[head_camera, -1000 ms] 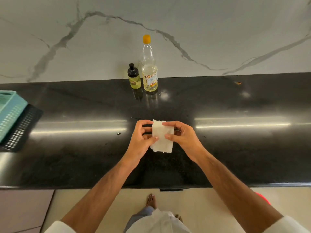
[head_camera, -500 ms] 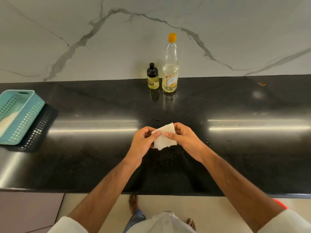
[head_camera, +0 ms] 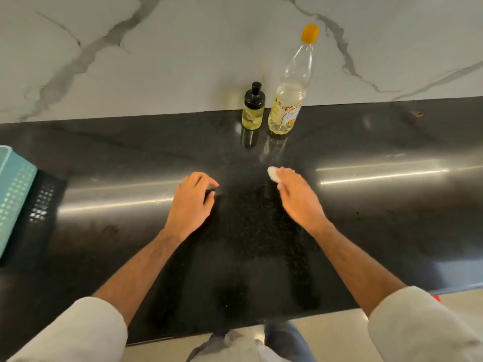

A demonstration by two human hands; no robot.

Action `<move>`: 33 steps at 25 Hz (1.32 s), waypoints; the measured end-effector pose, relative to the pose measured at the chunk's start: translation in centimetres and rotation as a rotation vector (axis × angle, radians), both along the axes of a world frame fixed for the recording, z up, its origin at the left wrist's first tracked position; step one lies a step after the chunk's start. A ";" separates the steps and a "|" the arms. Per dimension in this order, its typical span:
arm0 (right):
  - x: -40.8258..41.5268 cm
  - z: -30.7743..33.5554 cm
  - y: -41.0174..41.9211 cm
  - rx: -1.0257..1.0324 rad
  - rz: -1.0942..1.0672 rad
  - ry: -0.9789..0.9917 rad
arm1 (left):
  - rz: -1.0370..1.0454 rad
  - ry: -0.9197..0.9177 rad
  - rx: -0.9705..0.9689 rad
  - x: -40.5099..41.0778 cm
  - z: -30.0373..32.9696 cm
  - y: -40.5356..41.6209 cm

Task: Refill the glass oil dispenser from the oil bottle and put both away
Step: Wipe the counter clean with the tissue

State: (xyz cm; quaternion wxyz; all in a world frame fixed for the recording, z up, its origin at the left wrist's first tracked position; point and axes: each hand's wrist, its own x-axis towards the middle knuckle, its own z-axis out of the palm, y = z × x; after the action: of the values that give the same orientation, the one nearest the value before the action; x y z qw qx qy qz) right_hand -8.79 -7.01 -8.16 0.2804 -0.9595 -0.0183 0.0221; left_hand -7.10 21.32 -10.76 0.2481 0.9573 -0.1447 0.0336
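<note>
1. Under the right hand (head_camera: 298,197), a folded white tissue (head_camera: 273,173) sticks out past the fingertips; the fingers press it onto the black countertop (head_camera: 392,205), though how they grasp it is blurred
2. To its left, well apart, the left hand (head_camera: 192,202) hovers palm down with fingers loosely curled, holding nothing
3. Beyond both hands, against the marble wall (head_camera: 156,61), the glass oil dispenser (head_camera: 253,108) with its black cap stands upright just beside the taller oil bottle (head_camera: 290,100), which is yellow-capped and on the dispenser's right
4. At the far left edge, a teal basket (head_camera: 13,189) rests on a black perforated tray (head_camera: 41,205)
</note>
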 end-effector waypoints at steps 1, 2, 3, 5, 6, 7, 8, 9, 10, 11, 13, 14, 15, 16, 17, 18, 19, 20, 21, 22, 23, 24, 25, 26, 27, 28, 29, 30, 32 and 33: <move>-0.4 -0.7 0.3 -0.103 0.055 0.078 | 0.011 -0.024 0.026 0.4 -0.3 0.7; -1.0 -1.2 0.4 -0.162 0.086 0.106 | 0.023 -0.049 0.043 0.7 -0.6 1.3; -1.7 -1.5 0.4 -0.199 0.103 0.083 | 0.031 -0.073 0.062 0.9 -0.9 1.8; -2.4 -2.3 0.3 -0.291 0.142 0.048 | 0.038 -0.101 0.104 1.1 -1.5 2.6; -2.1 -2.8 0.6 -0.351 0.156 0.070 | 0.048 -0.101 0.112 1.2 -1.8 2.8; -1.5 -3.3 1.2 -0.398 0.166 0.098 | 0.064 -0.094 0.115 1.3 -2.1 2.9; -0.9 -3.7 2.0 -0.426 0.168 0.143 | 0.080 -0.079 0.119 1.2 -2.4 2.9; -0.5 -3.9 2.9 -0.423 0.175 0.176 | 0.086 -0.069 0.131 1.0 -2.8 2.8; -0.7 -3.9 3.7 -0.418 0.212 0.188 | 0.079 -0.070 0.146 0.9 -3.1 2.8; -1.5 -3.9 4.1 -0.431 0.287 0.177 | 0.065 -0.077 0.163 0.8 -3.3 2.8; -3.7 -3.5 2.8 -0.477 0.439 0.151 | 0.053 -0.076 0.172 0.9 -3.3 2.8; -3.8 -3.5 1.2 -0.509 0.464 0.151 | 0.049 -0.068 0.168 1.0 -3.3 2.8; -3.1 -3.5 -0.2 -0.531 0.431 0.164 | 0.046 -0.059 0.165 1.0 -3.3 2.7; -1.7 -3.2 -1.0 -0.524 0.348 0.185 | 0.046 -0.056 0.167 0.9 -3.3 2.7; 0.3 -3.0 -0.8 -0.491 0.249 0.199 | 0.047 -0.060 0.170 1.0 -3.3 2.8; 1.9 -2.6 0.5 -0.434 0.202 0.224 | 0.048 -0.062 0.171 1.0 -3.4 2.8; 2.4 -2.4 2.4 -0.394 0.233 0.211 | 0.048 -0.061 0.169 1.0 -3.4 2.8; 1.6 -2.6 4.3 -0.382 0.320 0.187 | 0.049 -0.057 0.167 1.0 -3.4 2.8; -0.2 -3.0 5.6 -0.408 0.426 0.152 | 0.051 -0.055 0.167 1.0 -3.4 2.9; -2.3 -3.0 5.8 -0.419 0.532 0.135 | 0.052 -0.055 0.164 1.1 -3.4 2.9; -3.9 -2.3 4.7 -0.409 0.597 0.157 | 0.050 -0.055 0.161 1.1 -3.4 2.9; -4.2 -1.8 3.1 -0.357 0.605 0.181 | 0.048 -0.053 0.158 1.1 -3.4 2.9; -3.4 -1.8 1.5 -0.310 0.576 0.169 | 0.047 -0.052 0.155 1.1 -3.4 2.9; -2.1 -1.6 0.4 -0.269 0.502 0.182 | 0.045 -0.049 0.153 1.1 -3.5 2.9; -0.5 -1.4 -0.1 -0.233 0.404 0.210 | 0.041 -0.045 0.151 1.1 -3.5 2.9; 1.1 -1.5 -0.2 -0.176 0.304 0.191 | 0.041 -0.039 0.152 1.2 -3.6 2.9; 2.3 -1.7 0.1 -0.115 0.190 0.153 | 0.042 -0.034 0.153 1.2 -3.6 3.0; 3.1 -2.1 0.8 -0.103 0.097 0.093 | 0.040 -0.032 0.153 1.2 -3.7 3.0; 4.1 -3.0 1.8 -0.175 0.005 0.023 | 0.040 -0.031 0.148 1.3 -3.7 2.9; 4.2 -3.5 2.2 -0.144 -0.032 0.014 | 0.042 -0.031 0.146 1.4 -3.7 2.9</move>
State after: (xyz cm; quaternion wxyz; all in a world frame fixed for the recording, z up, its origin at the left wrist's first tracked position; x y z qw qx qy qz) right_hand -4.63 -4.81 -11.61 0.2111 -0.9771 0.0009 0.0255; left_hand -5.73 24.22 -14.43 0.1745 0.9750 -0.1305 0.0428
